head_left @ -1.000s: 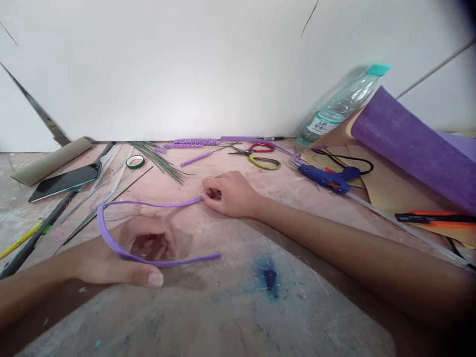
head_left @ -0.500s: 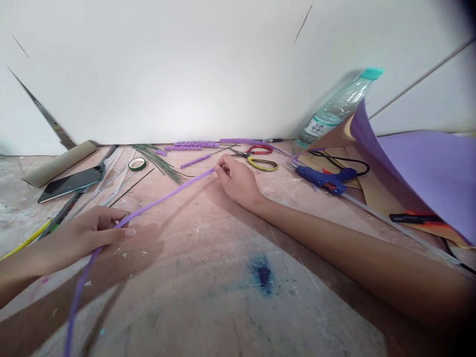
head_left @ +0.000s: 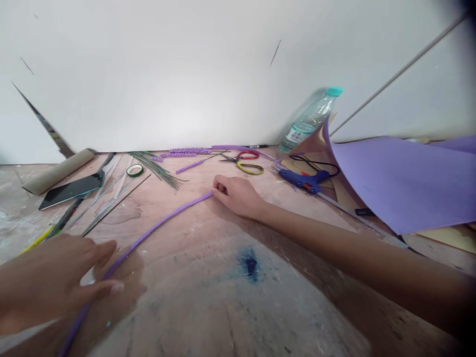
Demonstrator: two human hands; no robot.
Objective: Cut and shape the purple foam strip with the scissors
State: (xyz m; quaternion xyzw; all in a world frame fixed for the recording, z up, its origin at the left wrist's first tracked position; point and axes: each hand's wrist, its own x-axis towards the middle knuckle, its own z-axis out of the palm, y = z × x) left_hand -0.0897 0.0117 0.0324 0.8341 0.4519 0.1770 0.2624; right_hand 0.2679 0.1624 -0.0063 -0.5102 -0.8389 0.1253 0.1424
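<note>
A long, narrow purple paper strip [head_left: 163, 224] runs in a loose curve from the table's middle to the lower left edge of the view. Its far end is pinched between the thumb and fingers of my right hand [head_left: 236, 194]. My left hand [head_left: 70, 277] has thumb and forefinger spread, and the strip passes beneath them without being gripped. Beyond my right hand lie scissors [head_left: 250, 169] with one red and one yellow handle. Several stems wound with purple curls [head_left: 189, 152] rest by the wall, beside a bundle of green wires [head_left: 159, 169].
At right are a blue glue gun [head_left: 303, 180], a large purple paper sheet [head_left: 394, 183] and a leaning water bottle [head_left: 310, 121]. On the left lie a green tape roll [head_left: 134, 170], a phone [head_left: 72, 190] and a cardboard tube [head_left: 59, 171]. A white wall [head_left: 156, 74] bounds the back.
My left hand has opened off the strip and moved down and left. The strip has gone from taut to slack. My right hand keeps its pinch, slightly lower in view; the camera has shifted.
</note>
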